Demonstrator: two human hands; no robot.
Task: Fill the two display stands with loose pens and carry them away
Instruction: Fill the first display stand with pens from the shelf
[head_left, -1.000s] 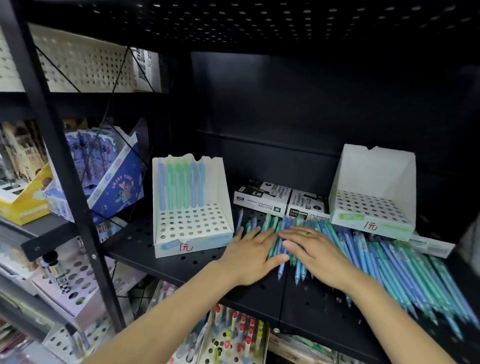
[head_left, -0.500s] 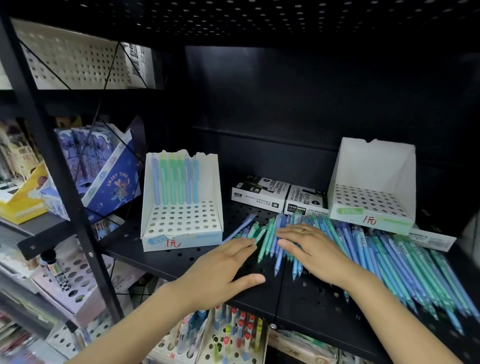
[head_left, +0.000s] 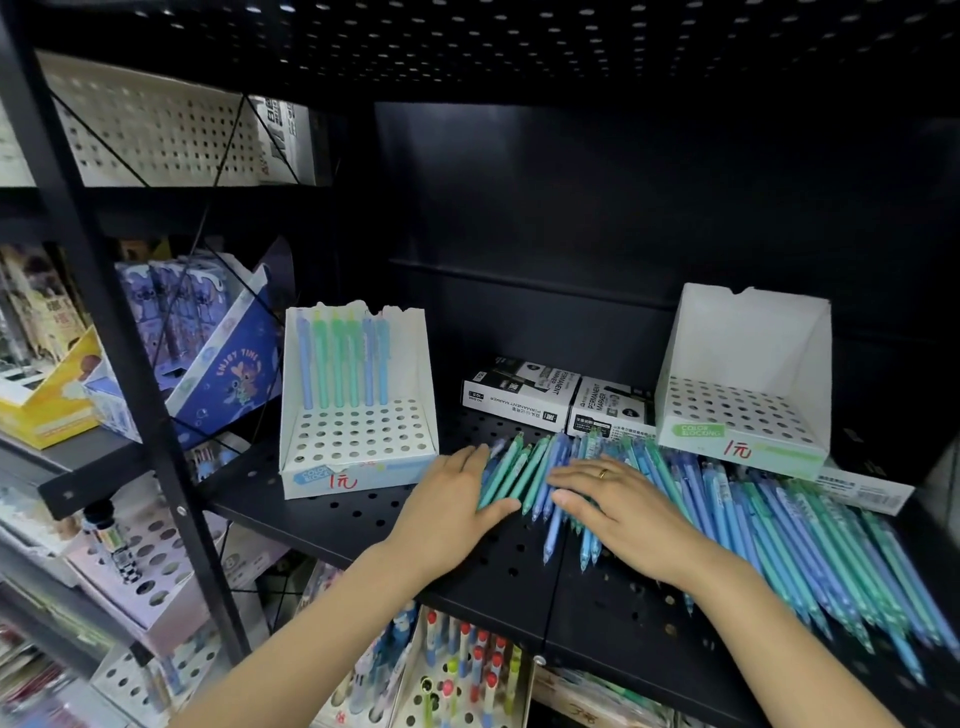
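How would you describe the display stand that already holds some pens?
On the black shelf, two white stands sit behind the loose pens. It is the left stand, beside the left hand: six pens stand in its back row, while the right stand is empty.

bare shelf (head_left: 363, 525) before left stand (head_left: 358, 410), marker boxes (head_left: 561, 400) behind pens (head_left: 753, 519)

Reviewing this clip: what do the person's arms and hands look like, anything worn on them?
Both forearms are bare as far as the frame shows, with no sleeves, gloves, watch or bracelet in view. The right hand wears a thin gold-coloured ring on one finger. The left hand shows no ring or other jewellery. Nails look short and unpainted.
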